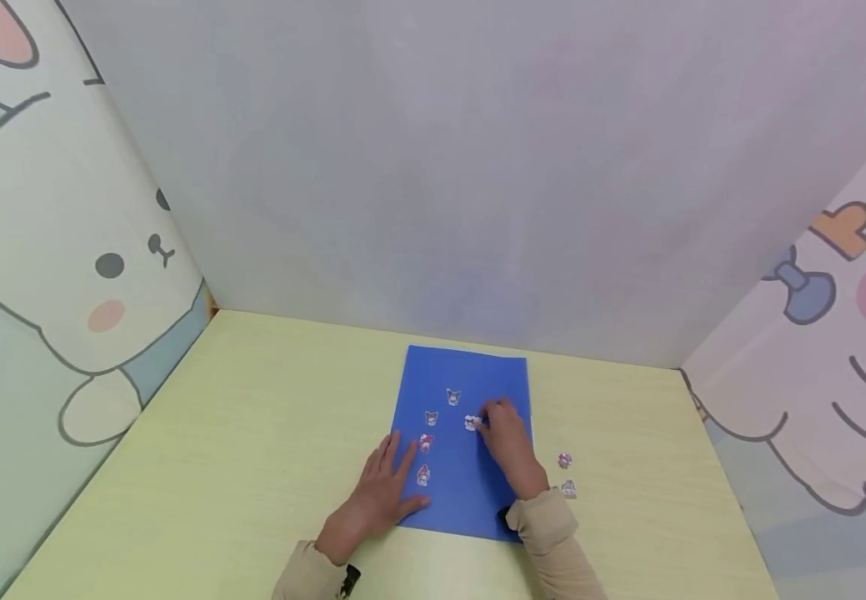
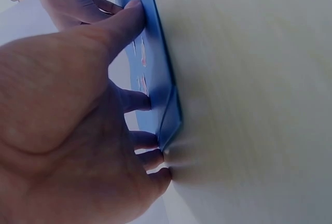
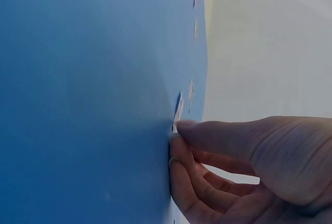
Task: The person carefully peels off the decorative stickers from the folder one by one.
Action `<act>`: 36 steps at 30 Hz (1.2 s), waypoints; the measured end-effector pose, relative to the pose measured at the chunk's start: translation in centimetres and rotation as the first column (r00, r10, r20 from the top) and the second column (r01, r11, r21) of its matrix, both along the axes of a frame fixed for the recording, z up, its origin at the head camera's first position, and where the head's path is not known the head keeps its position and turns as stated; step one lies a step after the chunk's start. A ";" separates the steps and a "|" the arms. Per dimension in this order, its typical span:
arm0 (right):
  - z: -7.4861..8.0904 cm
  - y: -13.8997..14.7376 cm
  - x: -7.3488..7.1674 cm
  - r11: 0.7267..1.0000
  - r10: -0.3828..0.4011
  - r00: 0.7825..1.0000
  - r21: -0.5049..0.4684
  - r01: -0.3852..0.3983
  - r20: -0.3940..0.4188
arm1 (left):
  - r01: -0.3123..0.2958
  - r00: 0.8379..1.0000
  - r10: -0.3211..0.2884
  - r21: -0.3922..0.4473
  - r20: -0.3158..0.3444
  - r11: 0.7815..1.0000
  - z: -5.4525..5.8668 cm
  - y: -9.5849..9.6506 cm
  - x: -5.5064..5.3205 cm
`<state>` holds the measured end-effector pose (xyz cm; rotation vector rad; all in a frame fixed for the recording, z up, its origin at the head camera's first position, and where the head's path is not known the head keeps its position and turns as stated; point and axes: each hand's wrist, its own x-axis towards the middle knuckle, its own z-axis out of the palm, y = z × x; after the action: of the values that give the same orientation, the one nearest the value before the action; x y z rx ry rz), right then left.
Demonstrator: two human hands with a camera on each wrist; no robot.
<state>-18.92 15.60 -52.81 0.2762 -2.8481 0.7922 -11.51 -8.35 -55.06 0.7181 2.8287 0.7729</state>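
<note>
A blue folder (image 1: pixel 470 492) lies on the table. Several cartoon character stickers form a curve on it, among them a purple-eared one (image 1: pixel 453 397) at the top and a pink-hooded one (image 1: pixel 422 475) low on the left. My right hand (image 1: pixel 508 442) pinches a white cartoon sticker (image 1: pixel 472 423) between thumb and fingers, close over the folder's right half. In the right wrist view that sticker (image 3: pixel 179 106) stands tilted at the blue surface. My left hand (image 1: pixel 376 496) lies with fingers spread on the folder's lower left edge, its thumb (image 2: pixel 132 19) pressing the near edge.
Two more stickers lie on the pale yellow table (image 1: pixel 282 433) right of the folder: a purple one (image 1: pixel 565 460) and a greyish one (image 1: pixel 568 489) beside my right sleeve. Cloth walls with cartoon animals (image 1: pixel 110 267) enclose the table at the back and sides.
</note>
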 end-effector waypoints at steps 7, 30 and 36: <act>-0.1 -0.1 0.4 1.000 0.010 0.999 -0.003 -0.010 -0.040 | 0.000 0.999 0.002 0.025 -0.051 1.000 -1.2 -0.1 -0.2; -0.7 0.7 0.0 0.979 0.055 0.998 -0.196 -0.061 -0.038 | -0.012 1.000 0.012 -0.002 0.022 1.000 0.6 0.4 0.4; -0.7 1.2 -0.1 0.979 0.076 0.997 -0.189 -0.075 0.001 | -0.009 0.998 0.009 -0.008 -0.055 1.000 -1.3 0.2 0.1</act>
<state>-18.99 16.75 -53.52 0.3561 -2.7579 1.0723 -11.37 -8.15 -56.38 0.7370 2.8842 0.7532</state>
